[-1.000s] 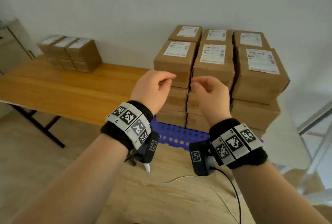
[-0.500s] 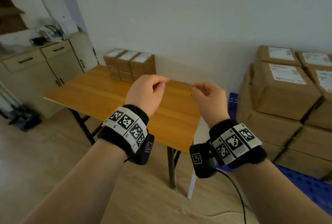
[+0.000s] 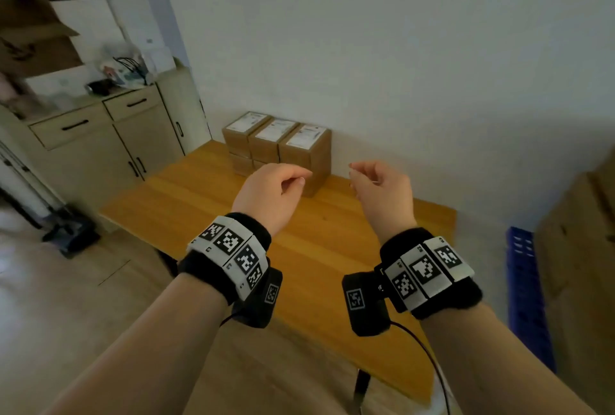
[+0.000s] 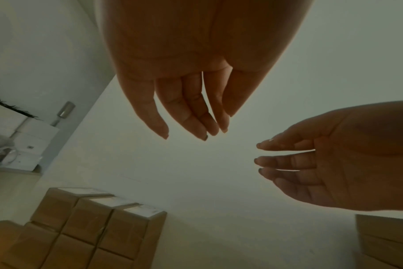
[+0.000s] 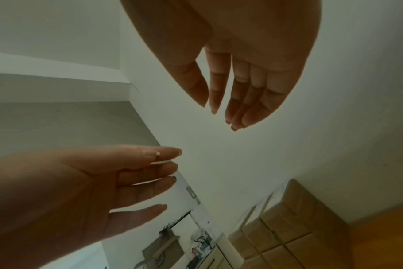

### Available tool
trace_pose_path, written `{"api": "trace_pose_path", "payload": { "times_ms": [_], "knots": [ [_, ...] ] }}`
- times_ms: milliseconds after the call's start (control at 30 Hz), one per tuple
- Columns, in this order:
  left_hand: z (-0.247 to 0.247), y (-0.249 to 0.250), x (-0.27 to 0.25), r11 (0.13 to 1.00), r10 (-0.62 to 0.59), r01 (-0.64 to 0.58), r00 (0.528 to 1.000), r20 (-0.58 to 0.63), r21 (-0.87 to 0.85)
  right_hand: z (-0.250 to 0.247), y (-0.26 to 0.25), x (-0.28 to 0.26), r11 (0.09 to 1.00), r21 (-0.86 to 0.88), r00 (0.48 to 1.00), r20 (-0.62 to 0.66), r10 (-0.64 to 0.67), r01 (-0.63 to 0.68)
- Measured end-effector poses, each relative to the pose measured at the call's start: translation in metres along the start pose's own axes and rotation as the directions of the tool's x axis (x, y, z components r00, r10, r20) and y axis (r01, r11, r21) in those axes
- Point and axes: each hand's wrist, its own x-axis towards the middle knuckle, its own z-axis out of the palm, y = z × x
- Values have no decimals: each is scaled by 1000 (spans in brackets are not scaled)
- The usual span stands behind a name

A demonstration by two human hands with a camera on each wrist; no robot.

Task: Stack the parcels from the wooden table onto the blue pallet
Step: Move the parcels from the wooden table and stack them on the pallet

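Several brown parcels (image 3: 278,148) with white labels stand stacked two high at the far end of the wooden table (image 3: 332,248), against the wall. My left hand (image 3: 279,188) and right hand (image 3: 379,188) hover side by side above the table, short of the parcels, both empty with relaxed fingers. The wrist views show the same parcels (image 4: 90,227) (image 5: 288,227) below the loose fingers. At the right edge a strip of the blue pallet (image 3: 525,281) shows beside the stacked parcels (image 3: 579,248) on it.
A beige cabinet (image 3: 100,155) with drawers and clutter on top stands left of the table. White boxes and an open carton sit above it. The floor is light wood. A white wall runs behind the table.
The view has swung left from the pallet stack to the table. Both hands stayed raised and empty, now closer to the table's parcels and a little wider apart.
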Motion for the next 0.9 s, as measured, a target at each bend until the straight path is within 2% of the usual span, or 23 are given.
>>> {"api": "trace_pose_path", "payload": {
  "times_ms": [233,467,700,900],
  "knots": [
    [3,-51,91,997,-67,67,998,12,-26,50,15,90,995,-34,994,58,93,-91],
    [32,-122,183,995,-82,88,988,131,-41,108,51,165,958,-61,960,-3,280,-279],
    [62,-187,281,999,-46,52,939,341,-7,174,78,239,865,-90,868,-110,484,-494],
    [91,-226,314,999,-27,44,881,473,-25,207,110,275,781,-65,776,-191,601,-621]
  ]
}}
